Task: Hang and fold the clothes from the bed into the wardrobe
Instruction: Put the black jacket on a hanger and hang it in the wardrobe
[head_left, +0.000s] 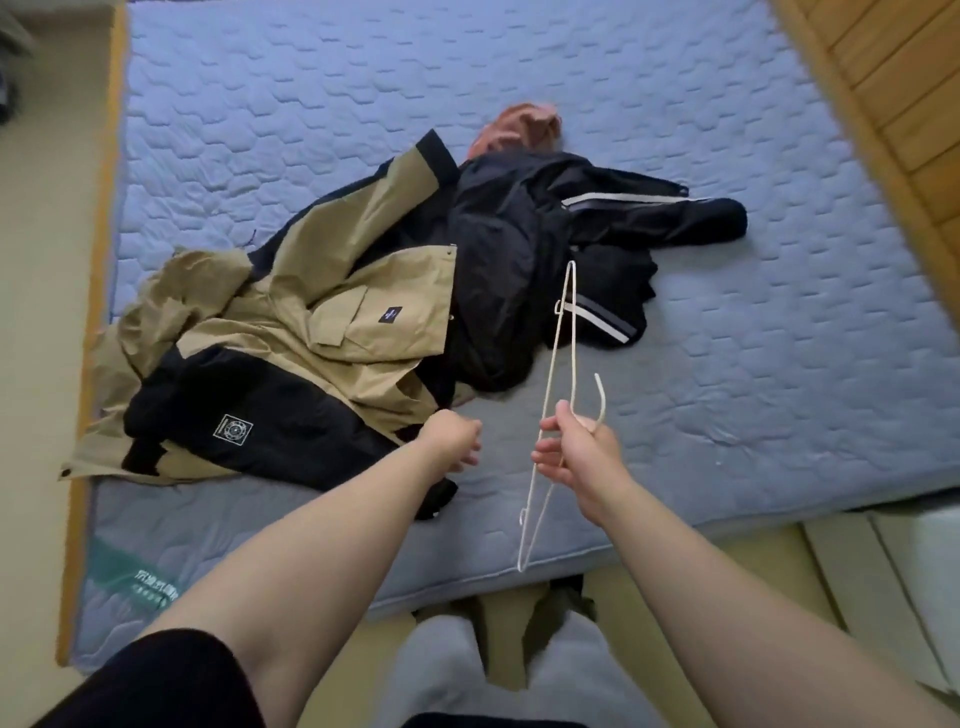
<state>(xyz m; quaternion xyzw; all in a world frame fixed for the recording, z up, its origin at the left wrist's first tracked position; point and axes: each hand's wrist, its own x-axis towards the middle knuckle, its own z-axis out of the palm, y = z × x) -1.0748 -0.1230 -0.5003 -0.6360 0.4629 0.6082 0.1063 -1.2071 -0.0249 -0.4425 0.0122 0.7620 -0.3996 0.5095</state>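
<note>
A khaki and black jacket (332, 322) lies spread on the left of the blue quilted mattress (779, 338). Beside it, a black jacket with white stripes (519, 249) is crumpled in the middle, and a pink garment (519, 132) sticks out behind it. My right hand (582, 452) grips a white wire hanger (558, 358) near its hook, above the mattress's near edge. My left hand (454, 439) hovers at the khaki jacket's black lower hem, fingers loosely curled, with nothing visibly held.
A wooden bed frame (96, 260) borders the mattress on the left. A wooden slatted panel (893, 93) stands at the upper right. Pale floor (36, 364) runs along the left side. My legs in grey trousers (467, 670) are at the bed's foot.
</note>
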